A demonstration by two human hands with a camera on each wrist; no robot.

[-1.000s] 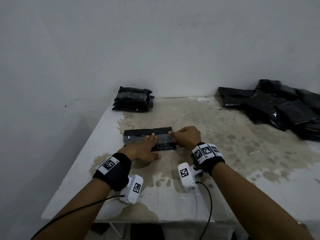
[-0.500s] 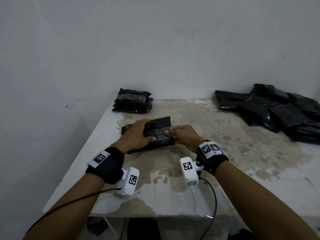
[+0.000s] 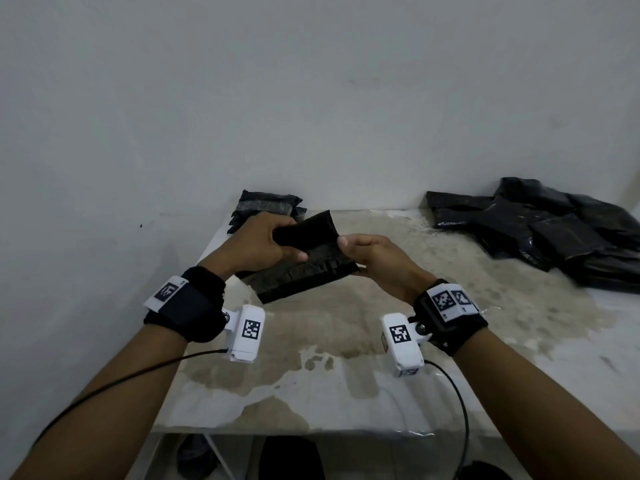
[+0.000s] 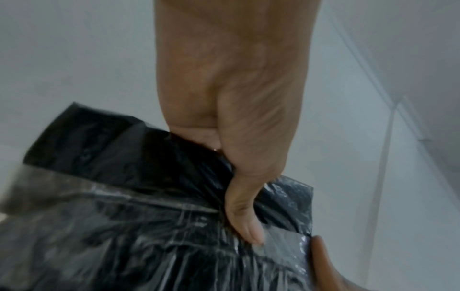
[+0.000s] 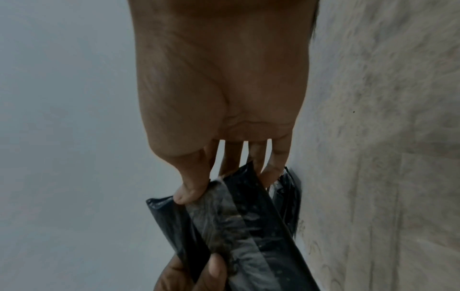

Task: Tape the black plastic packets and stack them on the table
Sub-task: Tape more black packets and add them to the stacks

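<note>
Packet [image 3: 304, 261] tilted, long axis near-left to far-right.

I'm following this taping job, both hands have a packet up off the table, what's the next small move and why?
Probably carry the packet, taped and held by the left hand and right hand, to the stack at the far left.

Looks like a bare back room used for packing, not a home or office. Plain whitish walls [image 3: 311, 98] with nothing on them, and one worn table [image 3: 346, 375] pushed into the corner, its top blotchy with brown stains. A neat stack [image 3: 266, 206] of black packets sits at the far left by the wall, and a loose pile [image 3: 540, 230] of the same packets is heaped at the far right. Dim, flat light.
</note>
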